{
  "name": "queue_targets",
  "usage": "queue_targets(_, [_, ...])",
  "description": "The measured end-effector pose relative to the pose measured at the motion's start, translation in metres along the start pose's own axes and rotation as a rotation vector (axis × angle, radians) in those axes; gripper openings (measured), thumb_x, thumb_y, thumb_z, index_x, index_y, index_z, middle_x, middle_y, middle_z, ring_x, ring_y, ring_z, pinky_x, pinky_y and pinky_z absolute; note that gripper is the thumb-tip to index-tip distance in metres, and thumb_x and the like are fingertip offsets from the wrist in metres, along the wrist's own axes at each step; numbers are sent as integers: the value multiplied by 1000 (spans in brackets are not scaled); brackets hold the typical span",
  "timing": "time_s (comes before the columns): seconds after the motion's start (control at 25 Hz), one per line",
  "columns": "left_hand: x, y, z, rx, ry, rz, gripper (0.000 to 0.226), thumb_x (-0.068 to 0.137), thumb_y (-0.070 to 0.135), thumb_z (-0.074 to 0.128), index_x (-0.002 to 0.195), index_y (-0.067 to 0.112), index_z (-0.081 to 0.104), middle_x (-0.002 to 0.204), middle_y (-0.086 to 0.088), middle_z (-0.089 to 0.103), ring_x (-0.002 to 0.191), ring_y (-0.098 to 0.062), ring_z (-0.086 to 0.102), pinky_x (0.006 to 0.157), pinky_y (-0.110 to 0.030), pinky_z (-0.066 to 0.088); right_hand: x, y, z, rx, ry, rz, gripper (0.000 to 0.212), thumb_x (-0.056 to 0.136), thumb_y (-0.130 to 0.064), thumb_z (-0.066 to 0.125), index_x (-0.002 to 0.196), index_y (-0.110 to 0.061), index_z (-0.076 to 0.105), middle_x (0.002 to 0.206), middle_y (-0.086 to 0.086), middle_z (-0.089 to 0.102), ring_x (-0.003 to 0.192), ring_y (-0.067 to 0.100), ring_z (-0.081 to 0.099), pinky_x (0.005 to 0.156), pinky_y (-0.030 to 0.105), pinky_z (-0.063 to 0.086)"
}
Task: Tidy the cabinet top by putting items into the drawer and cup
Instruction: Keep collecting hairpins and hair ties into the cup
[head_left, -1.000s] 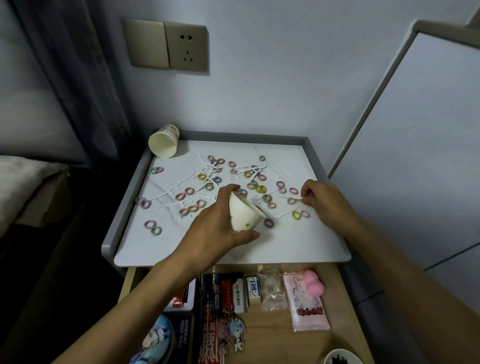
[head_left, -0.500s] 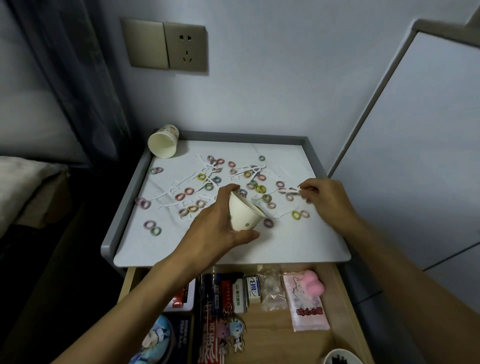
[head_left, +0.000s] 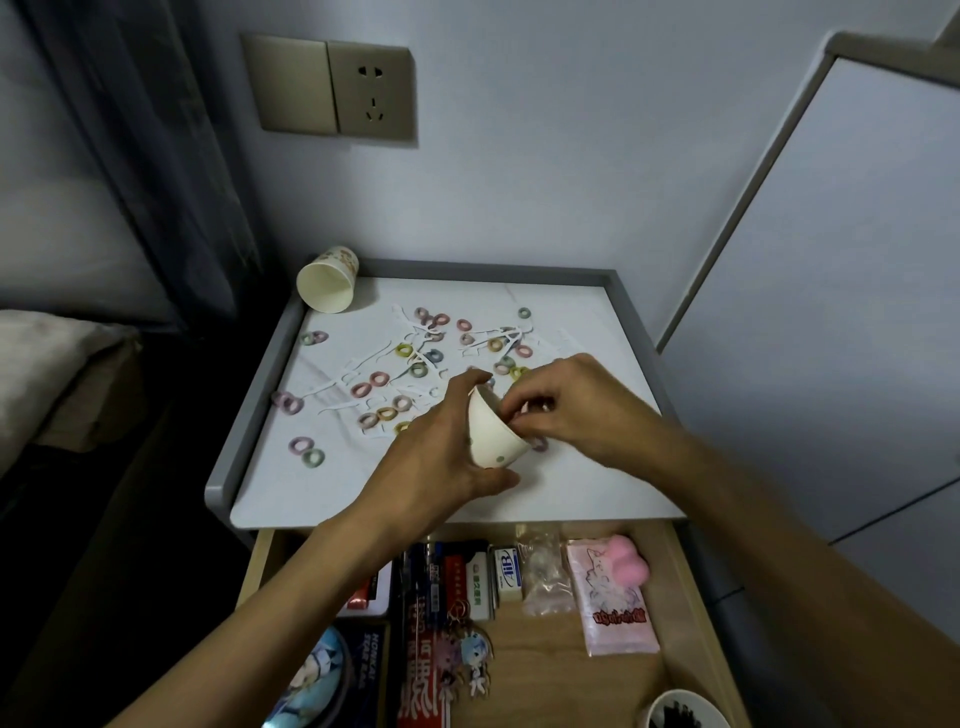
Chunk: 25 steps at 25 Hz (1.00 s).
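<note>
Now my left grip (head_left: 441, 457) holds the cup (head_left: 491, 439) tilted over the near desk (head_left: 597, 488), close to the rings (head_left: 379, 378). My right grip (head_left: 566, 400) is pinched at its rim; I cannot tell what it holds.

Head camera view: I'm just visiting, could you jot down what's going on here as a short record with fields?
Left hand: grips a white paper cup, tilted over the cabinet top
Right hand: fingertips bunched at that cup's mouth; what they pinch is hidden
Second cup: on its side, back left corner
Loose items: coloured hair rings and thin white picks, scattered
Drawer: open below, holding packets and a pink paw toy
</note>
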<state>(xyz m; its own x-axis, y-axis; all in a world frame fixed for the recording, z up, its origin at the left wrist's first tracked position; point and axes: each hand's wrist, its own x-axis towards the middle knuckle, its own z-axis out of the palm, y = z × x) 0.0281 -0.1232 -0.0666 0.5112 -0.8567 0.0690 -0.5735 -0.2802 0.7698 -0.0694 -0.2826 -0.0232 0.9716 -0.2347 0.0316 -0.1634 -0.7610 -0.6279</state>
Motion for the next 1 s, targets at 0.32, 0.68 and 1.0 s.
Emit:
queue_targets(0.32, [-3,-5,-9,18,52,-4,87,72,35,83,139,37,27,109,16,49,92,-11,55,72,-23,45,-3,77,0,-464,126,265,20,84,-18,74,103,-17,73,107,2,68,97,16,61,80,26,46])
queue_targets(0.68, [0,-6,-17,-14,118,-35,91,71,37,83,141,35,26,116,7,57,91,-14,61,72,-27,53,2,93,9,-444,121,261,2,92,-13,62,92,-14,64,94,2,63,87,20,59,71,31,44])
queue_targets(1.0, [-3,-9,-36,-194,272,-124,87,67,31,85,135,37,30,110,1,61,94,-25,62,77,-46,56,30,56,48,-395,246,377,11,88,-13,63,90,-10,74,83,8,72,70,19,67,68,37,58])
